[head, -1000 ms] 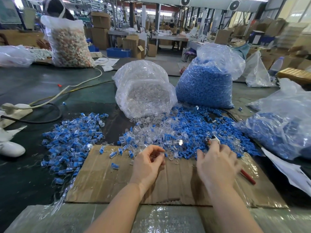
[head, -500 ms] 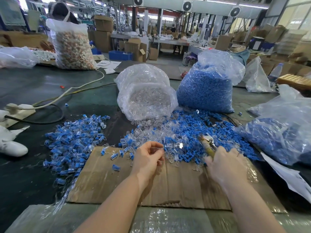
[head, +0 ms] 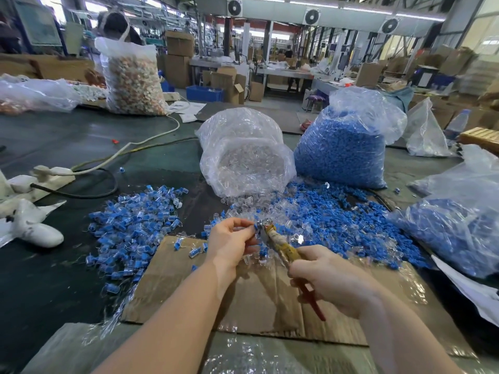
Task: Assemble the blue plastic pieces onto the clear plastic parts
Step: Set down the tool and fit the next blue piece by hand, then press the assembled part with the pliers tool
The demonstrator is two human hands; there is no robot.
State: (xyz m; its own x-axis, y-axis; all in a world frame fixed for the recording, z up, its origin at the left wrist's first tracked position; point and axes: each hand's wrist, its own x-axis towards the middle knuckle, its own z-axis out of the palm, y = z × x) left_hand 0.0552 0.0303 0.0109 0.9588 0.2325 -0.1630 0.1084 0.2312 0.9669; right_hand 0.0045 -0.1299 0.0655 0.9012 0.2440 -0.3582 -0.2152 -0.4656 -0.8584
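My left hand (head: 232, 242) pinches a small clear part with a blue piece (head: 252, 228) above the cardboard sheet (head: 259, 300). My right hand (head: 328, 276) grips pliers (head: 280, 247) with a taped yellow handle and a red one. The plier jaws touch the piece at my left fingertips. A loose heap of blue pieces (head: 337, 222) mixed with clear parts (head: 251, 203) lies just beyond my hands. To the left spreads a pile of joined blue-and-clear pieces (head: 132, 225).
A clear bag of clear parts (head: 243, 155) and a bag of blue pieces (head: 343, 147) stand behind the heap. Another bag of blue pieces (head: 459, 220) sits at right. A power strip with cables (head: 51, 174) lies at left, a bag of mixed-colour parts (head: 132, 79) far back.
My right hand picked the pliers up from the heap and brought them left to my left hand. My left hand rose slightly with its piece.
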